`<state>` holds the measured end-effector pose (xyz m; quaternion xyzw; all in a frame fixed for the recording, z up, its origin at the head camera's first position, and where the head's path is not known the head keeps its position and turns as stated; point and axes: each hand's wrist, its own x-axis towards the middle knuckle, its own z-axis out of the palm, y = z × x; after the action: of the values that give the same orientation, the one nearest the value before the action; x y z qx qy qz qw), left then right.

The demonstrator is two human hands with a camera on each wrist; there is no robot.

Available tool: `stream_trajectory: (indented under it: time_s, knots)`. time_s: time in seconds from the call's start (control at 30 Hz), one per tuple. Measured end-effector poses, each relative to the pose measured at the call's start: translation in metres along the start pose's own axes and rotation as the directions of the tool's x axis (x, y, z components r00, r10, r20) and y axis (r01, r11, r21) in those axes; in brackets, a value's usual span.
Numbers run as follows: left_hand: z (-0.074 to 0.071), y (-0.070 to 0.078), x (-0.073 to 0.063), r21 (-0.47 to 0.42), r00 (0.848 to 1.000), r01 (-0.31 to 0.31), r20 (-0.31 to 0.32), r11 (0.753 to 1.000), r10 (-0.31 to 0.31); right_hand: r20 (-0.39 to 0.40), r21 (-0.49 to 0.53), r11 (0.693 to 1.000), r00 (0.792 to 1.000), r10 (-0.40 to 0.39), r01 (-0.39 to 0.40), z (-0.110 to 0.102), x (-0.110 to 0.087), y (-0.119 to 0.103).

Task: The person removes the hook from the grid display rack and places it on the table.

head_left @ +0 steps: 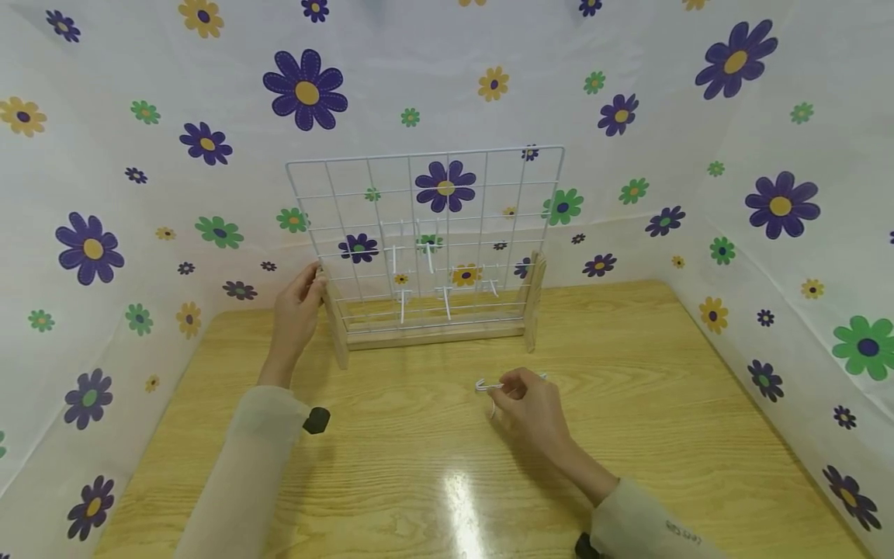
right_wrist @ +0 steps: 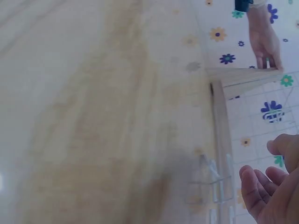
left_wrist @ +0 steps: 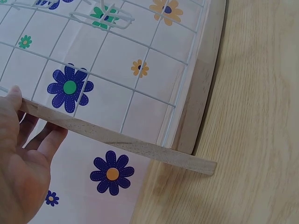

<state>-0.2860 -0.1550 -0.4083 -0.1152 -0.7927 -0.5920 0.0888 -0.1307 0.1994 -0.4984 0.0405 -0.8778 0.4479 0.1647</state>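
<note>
A white wire grid stands in a wooden base with two side posts. My left hand grips the upper end of the left wooden post; in the left wrist view the thumb lies on one side and fingers on the other. In front of the grid, just over the table, my right hand pinches a white wire hook between thumb and fingers. The right wrist view has the right hand at its edge, with the held hook not discernible there. Several white hooks, one a long prong, hang on the grid's lower half.
The wood-grain table extends around the rack. Behind and to both sides hangs white cloth printed with flowers. The right wooden post stands at the grid's other end. A base bar joins the posts.
</note>
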Motion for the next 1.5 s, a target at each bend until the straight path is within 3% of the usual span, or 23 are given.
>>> stream_trajectory:
  time_s: [0.17, 0.27, 0.43, 0.9, 1.07, 1.3, 1.5]
  knots:
    - [0.0, -0.022, 0.008, 0.011, 1.0, -0.002, -0.015, 1.0, 0.002, -0.031, 0.05, 0.999, 0.999, 0.017, -0.016, -0.008, 0.012, -0.013]
    - [0.0, -0.027, 0.01, 0.017, 1.0, -0.009, -0.023, 1.0, 0.01, -0.043, 0.066, 0.997, 0.998, 0.038, -0.035, -0.012, 0.022, -0.022]
    - [0.0, -0.027, 0.011, 0.014, 0.999, -0.017, -0.032, 1.0, 0.018, -0.058, 0.101, 0.994, 0.998, 0.036, -0.03, -0.022, 0.04, -0.041]
    - [0.0, -0.027, 0.014, 0.05, 0.999, 0.039, -0.021, 0.998, -0.038, 0.006, 0.198, 0.98, 1.0, 0.017, -0.018, -0.036, 0.077, -0.084]
    - [0.0, -0.022, 0.011, 0.031, 0.999, 0.034, -0.029, 0.999, -0.033, 0.0, 0.225, 0.974, 1.0, -0.008, 0.008, -0.032, 0.089, -0.101]
    - [0.0, 0.008, -0.003, 0.035, 0.999, 0.038, -0.012, 0.999, -0.038, -0.002, 0.215, 0.976, 0.999, -0.035, 0.035, -0.025, 0.103, -0.12]
    - [-0.002, 0.01, -0.003, 0.023, 1.0, 0.025, -0.004, 0.999, -0.025, 0.013, 0.225, 0.974, 1.0, -0.008, 0.005, -0.021, 0.113, -0.131]
